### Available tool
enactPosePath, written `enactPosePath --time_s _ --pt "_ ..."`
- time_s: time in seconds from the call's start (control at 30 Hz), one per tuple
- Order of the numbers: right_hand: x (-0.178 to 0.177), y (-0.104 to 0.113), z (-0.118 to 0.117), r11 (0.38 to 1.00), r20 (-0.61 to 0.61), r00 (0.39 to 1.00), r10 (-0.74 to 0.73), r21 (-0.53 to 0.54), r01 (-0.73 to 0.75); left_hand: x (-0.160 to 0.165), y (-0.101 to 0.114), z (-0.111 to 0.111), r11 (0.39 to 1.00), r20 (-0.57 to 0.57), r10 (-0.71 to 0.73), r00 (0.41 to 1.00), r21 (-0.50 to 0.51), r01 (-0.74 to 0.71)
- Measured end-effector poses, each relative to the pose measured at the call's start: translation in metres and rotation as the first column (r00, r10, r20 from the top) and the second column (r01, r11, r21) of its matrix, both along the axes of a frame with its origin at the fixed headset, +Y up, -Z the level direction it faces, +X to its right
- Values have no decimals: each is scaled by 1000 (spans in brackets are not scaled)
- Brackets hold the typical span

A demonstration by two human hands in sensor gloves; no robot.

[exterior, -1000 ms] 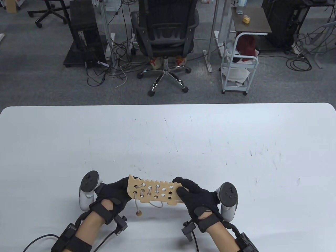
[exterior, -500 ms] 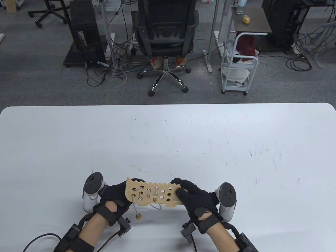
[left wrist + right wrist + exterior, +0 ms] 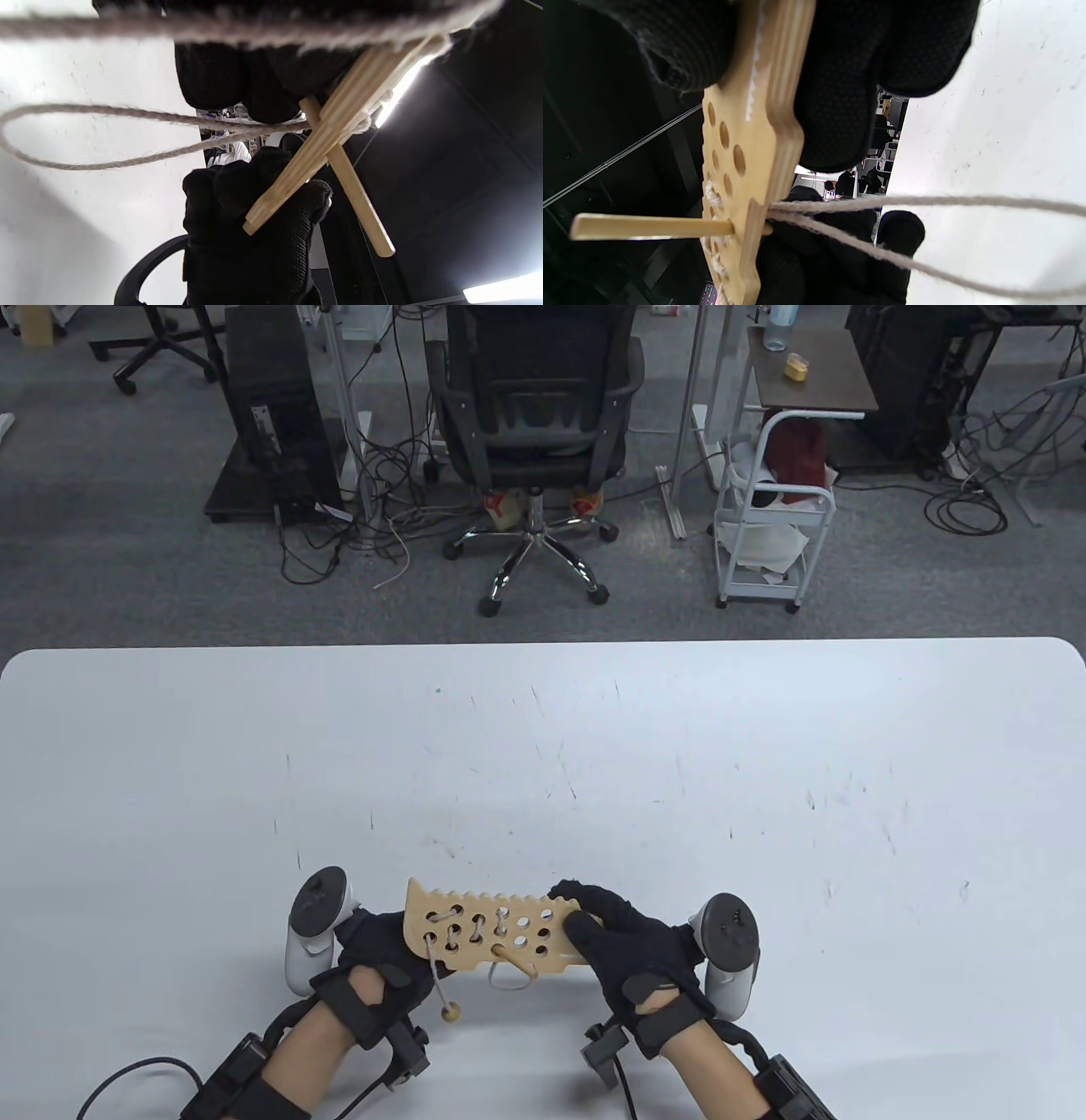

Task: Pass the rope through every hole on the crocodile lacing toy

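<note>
Close to the near edge of the table (image 3: 764, 746), both hands hold the crocodile lacing toy (image 3: 488, 929) up off the surface. The left hand (image 3: 373, 954) has its fingers behind the laced end, though how tightly its grip closes there I cannot tell. The right hand (image 3: 632, 937) pinches the other end, thumb on the face and fingers curled behind. The wooden needle (image 3: 649, 226) pokes through a hole in the lower row, with the rope (image 3: 925, 203) trailing in a slack loop behind the board, and the bead (image 3: 451, 1011) at the rope's other end dangles below. The step in hand looks like drawing the needle clear through: it would go best pulled straight along its own line, the board kept steady, and the loop fed without snagging. Farther along, several holes toward the right hand stand unlaced.
</note>
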State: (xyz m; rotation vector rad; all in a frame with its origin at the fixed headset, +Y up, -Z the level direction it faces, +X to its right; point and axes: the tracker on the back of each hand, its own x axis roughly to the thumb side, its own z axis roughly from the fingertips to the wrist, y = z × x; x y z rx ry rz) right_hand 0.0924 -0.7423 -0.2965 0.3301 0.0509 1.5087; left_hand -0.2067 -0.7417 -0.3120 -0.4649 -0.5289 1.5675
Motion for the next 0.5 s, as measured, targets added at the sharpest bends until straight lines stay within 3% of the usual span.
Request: enactPosePath --time_s 0.2,0.5 --pt "-1 0 -1 1000 15 1000 23 2 -23 3 -2 1 995 46 84 995 -56 -81" --pt "0 -1 -2 1000 21 1000 11 0 -11 3 -2 1 993 55 95 994 -68 -91"
